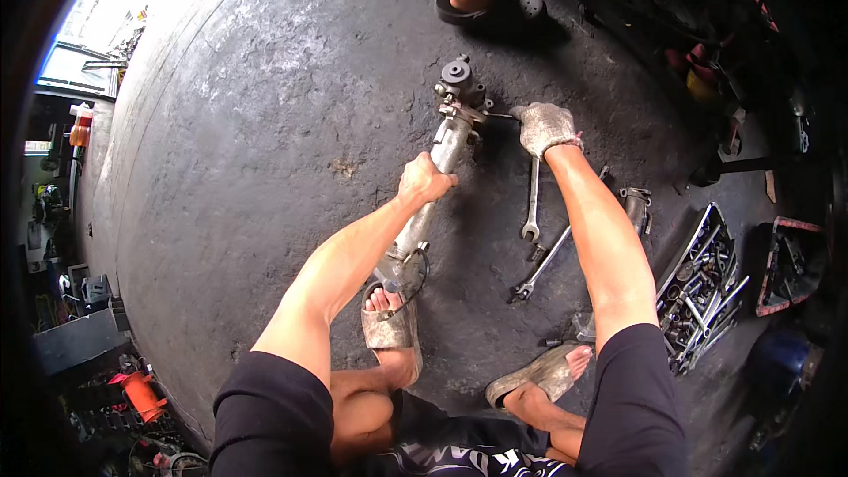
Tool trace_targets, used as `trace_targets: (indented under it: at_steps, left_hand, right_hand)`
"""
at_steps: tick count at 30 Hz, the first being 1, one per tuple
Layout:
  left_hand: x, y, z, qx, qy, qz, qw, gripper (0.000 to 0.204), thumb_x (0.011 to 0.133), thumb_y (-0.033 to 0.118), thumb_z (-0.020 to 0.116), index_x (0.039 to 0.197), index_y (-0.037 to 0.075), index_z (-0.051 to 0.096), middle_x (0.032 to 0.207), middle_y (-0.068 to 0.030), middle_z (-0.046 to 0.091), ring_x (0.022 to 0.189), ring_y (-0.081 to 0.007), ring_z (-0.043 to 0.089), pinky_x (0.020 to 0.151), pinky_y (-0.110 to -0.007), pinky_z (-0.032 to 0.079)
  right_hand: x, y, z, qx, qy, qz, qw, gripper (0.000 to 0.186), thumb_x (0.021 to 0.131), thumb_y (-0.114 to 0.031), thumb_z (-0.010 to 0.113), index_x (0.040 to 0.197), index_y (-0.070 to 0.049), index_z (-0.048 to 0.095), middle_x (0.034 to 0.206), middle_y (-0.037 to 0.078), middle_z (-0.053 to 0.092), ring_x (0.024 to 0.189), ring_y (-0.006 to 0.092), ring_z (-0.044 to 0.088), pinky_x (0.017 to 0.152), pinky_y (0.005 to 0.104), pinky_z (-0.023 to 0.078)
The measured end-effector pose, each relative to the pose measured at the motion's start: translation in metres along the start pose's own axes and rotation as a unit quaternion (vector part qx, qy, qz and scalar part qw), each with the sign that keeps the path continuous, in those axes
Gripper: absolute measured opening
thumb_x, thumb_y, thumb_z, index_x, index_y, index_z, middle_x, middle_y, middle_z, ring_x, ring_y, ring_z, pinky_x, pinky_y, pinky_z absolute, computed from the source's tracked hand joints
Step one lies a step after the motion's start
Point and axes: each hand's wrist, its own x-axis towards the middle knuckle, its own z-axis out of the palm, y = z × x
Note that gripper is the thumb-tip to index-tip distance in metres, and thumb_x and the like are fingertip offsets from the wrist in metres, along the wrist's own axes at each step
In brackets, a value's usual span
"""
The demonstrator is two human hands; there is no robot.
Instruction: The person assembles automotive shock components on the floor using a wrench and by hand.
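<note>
Left fingers [424,167] grip a metal tube [452,143], gloved right fingers [530,117] a slim tool [503,115], upper center; lower right, a tray [692,242] holds jumbled sockets [685,273] and wrenches [694,311].

Right hand [546,130]: knitted work glove [541,124], off-white, smudged grey, ribbed-looking cuff [576,140] with pinkish-red edge at wrist. Left hand [426,178]: bare. Forearms bare up to the elbows. Black short-sleeved T-shirt [477,463], white lettering across the front; left sleeve [274,411] and right sleeve [638,397] plain black, loose, hems near elbow. Dark shorts [442,415], knee bare. Open-toed slide sandals, left [389,329] and right [549,373], beige-grey, broad single strap, scuffed and stained, toes showing.
</note>
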Motion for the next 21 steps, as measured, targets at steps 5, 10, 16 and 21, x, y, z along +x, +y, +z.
trace_targets:
  at_steps: [5, 10, 16, 21]
  left_hand:
    - [-0.007, -0.005, -0.001, -0.008, -0.035, 0.002, 0.999, 0.072, 0.074, 0.047, 0.086, 0.113, -0.009, 0.061, 0.106, -0.0311, 0.073, 0.103, -0.0433, 0.073, 0.094, -0.048, 0.056]
    - [-0.007, 0.000, -0.003, -0.001, -0.037, 0.018, 0.999, 0.075, 0.074, 0.048, 0.086, 0.115, -0.009, 0.059, 0.106, -0.0317, 0.073, 0.104, -0.0438, 0.073, 0.094, -0.048, 0.056]
    - [-0.006, -0.001, 0.005, -0.013, -0.041, 0.015, 0.999, 0.080, 0.075, 0.048, 0.086, 0.124, -0.008, 0.057, 0.108, -0.0310, 0.073, 0.105, -0.0436, 0.073, 0.096, -0.049, 0.056]
    - [-0.011, -0.006, -0.004, -0.039, -0.022, 0.033, 0.998, 0.082, 0.074, 0.042, 0.088, 0.125, -0.007, 0.048, 0.110, -0.0332, 0.071, 0.105, -0.0472, 0.072, 0.096, -0.049, 0.057]
  right_hand:
    - [-0.007, 0.010, 0.042, 0.056, -0.010, 0.009, 0.998, 0.052, 0.090, -0.010, 0.057, 0.138, -0.027, 0.067, 0.129, 0.015, 0.070, 0.120, 0.0374, 0.068, 0.102, 0.0516, 0.055]
    - [-0.014, 0.019, 0.054, 0.056, 0.061, -0.003, 0.997, 0.055, 0.085, -0.012, 0.064, 0.139, -0.022, 0.066, 0.123, 0.016, 0.070, 0.115, 0.0387, 0.067, 0.101, 0.0513, 0.054]
    - [-0.092, 0.018, 0.061, 0.199, 0.326, 0.089, 0.920, 0.031, 0.089, -0.023, 0.071, 0.117, -0.009, 0.073, 0.115, 0.018, 0.071, 0.111, 0.0390, 0.066, 0.100, 0.0482, 0.053]
    - [-0.219, -0.015, 0.098, 0.329, 0.160, 0.341, 0.866, 0.037, 0.084, -0.034, 0.082, 0.103, -0.004, 0.072, 0.106, 0.023, 0.074, 0.105, 0.0411, 0.070, 0.092, 0.0489, 0.056]
